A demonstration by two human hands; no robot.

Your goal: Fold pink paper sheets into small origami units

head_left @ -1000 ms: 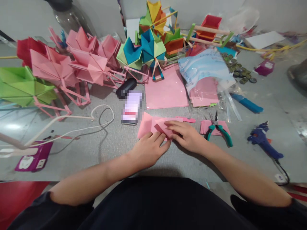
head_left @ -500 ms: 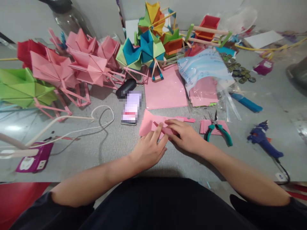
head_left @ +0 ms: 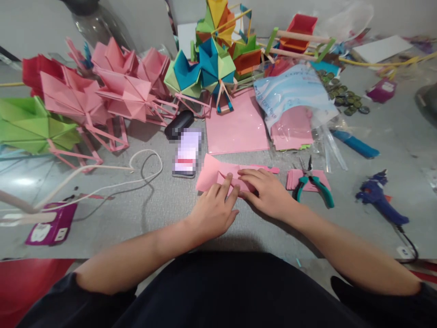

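A folded sheet of pink paper lies on the table in front of me, its left part fanned flat and a crease standing up near the middle. My left hand rests on its lower edge, fingers stretched and slightly apart, pressing the fold. Across from it, my right hand pinches the paper's right part between thumb and bent fingers. The fingertips of both hands nearly meet. Behind the paper, partly hidden, lies a bright pink flat tool. Part of the fold is covered by my fingers.
Pliers lie on small pink papers at right, with a glue gun beyond. Behind are pink sheets, a plastic paper bag, a phone and folded pink models. A white cable loops at left.
The view has shifted slightly. My left fingers have spread a little along the fold, and my right fingers lie slightly flatter on the paper.
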